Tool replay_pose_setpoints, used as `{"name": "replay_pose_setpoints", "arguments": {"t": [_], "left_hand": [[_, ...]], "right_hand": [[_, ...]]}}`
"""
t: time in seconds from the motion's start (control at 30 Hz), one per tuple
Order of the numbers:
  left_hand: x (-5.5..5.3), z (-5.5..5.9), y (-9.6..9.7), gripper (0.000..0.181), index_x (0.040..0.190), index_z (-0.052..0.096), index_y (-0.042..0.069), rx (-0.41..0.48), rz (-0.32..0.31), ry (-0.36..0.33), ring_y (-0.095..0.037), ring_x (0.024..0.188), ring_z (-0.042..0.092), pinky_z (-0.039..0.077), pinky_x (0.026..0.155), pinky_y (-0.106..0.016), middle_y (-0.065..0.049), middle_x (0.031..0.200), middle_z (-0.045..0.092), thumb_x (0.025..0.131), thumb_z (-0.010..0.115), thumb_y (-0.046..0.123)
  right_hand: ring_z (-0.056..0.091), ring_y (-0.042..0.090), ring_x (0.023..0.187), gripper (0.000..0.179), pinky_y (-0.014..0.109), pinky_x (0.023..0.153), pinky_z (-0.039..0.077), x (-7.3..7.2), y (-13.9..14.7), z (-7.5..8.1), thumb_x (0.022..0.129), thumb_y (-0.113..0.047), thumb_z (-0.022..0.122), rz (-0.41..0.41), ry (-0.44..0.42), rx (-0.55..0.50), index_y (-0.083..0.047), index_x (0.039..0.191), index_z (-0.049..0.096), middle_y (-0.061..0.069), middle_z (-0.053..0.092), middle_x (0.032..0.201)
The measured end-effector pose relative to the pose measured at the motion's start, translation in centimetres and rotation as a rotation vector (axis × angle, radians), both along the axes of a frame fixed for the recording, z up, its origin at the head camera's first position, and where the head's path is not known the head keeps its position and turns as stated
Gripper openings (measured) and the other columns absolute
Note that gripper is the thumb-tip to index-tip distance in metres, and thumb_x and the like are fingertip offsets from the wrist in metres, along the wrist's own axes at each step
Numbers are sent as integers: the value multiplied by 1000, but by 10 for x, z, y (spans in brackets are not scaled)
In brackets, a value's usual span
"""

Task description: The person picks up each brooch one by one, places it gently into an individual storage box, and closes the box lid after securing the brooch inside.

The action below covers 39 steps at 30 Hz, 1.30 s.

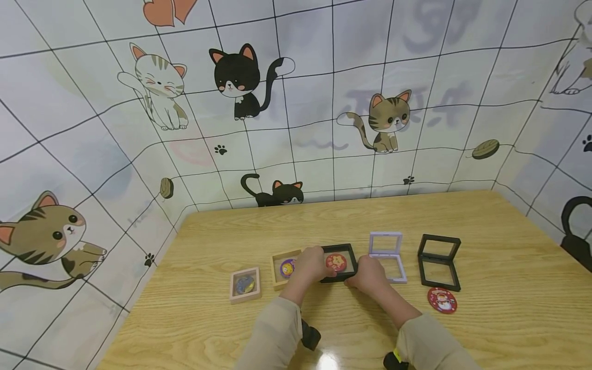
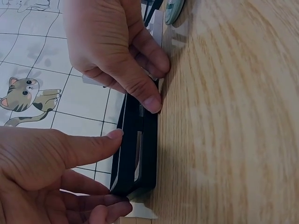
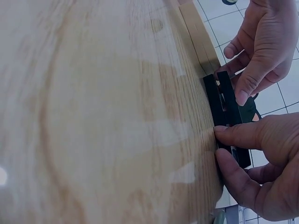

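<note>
Between the two hands, low on the table, is a black display frame (image 1: 338, 280) with a round red star badge (image 1: 336, 262) showing in its clear window. From the side, its two black halves (image 3: 217, 103) lie together with a narrow slit between them. My left hand (image 1: 311, 267) grips the frame's left end, thumb on the top face and fingers at the end below. At the right front corner, my right hand (image 1: 370, 275) pinches the frame, thumb and fingertips close to the seam. Part of the frame's left side is hidden by the left hand.
Left of the hands are a yellowish frame (image 1: 275, 271) with a purple badge and a pale pink frame (image 1: 233, 287) with a grey-blue disc. To the right, a lilac frame (image 1: 401, 268) and a black frame (image 1: 458, 277) stand unfolded, near a red snowman badge (image 1: 442, 300).
</note>
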<state>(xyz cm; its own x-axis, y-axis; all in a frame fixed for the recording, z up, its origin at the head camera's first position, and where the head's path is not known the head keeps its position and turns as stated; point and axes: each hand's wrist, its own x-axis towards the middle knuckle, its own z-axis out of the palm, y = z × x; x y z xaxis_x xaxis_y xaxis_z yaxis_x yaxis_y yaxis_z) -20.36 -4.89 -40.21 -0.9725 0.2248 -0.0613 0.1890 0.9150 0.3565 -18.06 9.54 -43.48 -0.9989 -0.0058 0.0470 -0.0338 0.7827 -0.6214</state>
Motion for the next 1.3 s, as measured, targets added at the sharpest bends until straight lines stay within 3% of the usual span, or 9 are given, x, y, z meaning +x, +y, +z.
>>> {"name": "replay_pose_setpoints", "arguments": {"t": [0.4,0.87,1.07,1.3], "left_hand": [[-4,1,2,36,80,61,3,-8,-23,-38,-14,56,45,37,50,-25,0,65,53,65,80,29],[-9,7,0,39,84,57,4,-72,-57,-47,-15,62,47,40,55,-26,-2,71,54,65,81,28],[-8,3,0,40,87,57,4,-58,-56,-66,-15,64,48,42,58,-28,-2,72,54,66,80,28],[-5,1,0,42,89,58,1,-28,-55,-36,-16,65,49,44,61,-29,-5,75,57,65,81,27]], "right_hand": [[48,17,49,29,26,44,38,1,0,-1,56,-11,81,-3,-10,12,2,65,56,5,52,55],[46,17,52,28,29,47,39,-2,-2,3,55,-10,80,26,40,15,1,63,56,4,52,57],[45,16,51,28,28,47,38,0,-1,2,56,-10,80,21,13,10,2,65,57,4,52,57],[45,16,52,28,29,47,39,1,-1,1,56,-10,80,14,14,21,2,65,57,4,52,57]]}}
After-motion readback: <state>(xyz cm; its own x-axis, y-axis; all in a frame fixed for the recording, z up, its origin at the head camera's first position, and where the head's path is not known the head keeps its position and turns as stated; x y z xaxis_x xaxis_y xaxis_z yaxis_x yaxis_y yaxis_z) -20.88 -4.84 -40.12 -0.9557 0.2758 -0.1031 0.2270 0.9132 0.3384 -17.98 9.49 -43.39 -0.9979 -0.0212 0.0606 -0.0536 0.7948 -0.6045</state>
